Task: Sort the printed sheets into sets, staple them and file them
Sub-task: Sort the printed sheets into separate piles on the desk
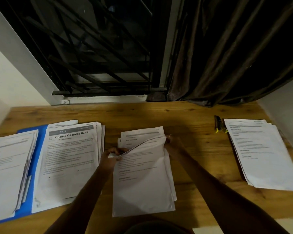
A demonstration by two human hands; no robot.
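A loose stack of printed sheets (142, 188) lies in the middle of the wooden desk (193, 119). My left hand (112, 156) pinches the top left corner of its upper sheets, lifted off the pile. My right hand (172, 143) grips the top right edge of the same sheets. An open blue folder (39, 149) at the left holds a thick pile headed "Finalize Oil Bottle Refill" (69, 164), with another pile (8, 173) on its left flap. A separate pile of sheets (264, 154) lies at the right.
A black and yellow stapler (218, 124) lies by the right pile's top left corner. A barred window (100, 56) and a dark curtain (227, 56) stand behind the desk. White walls close in on both sides.
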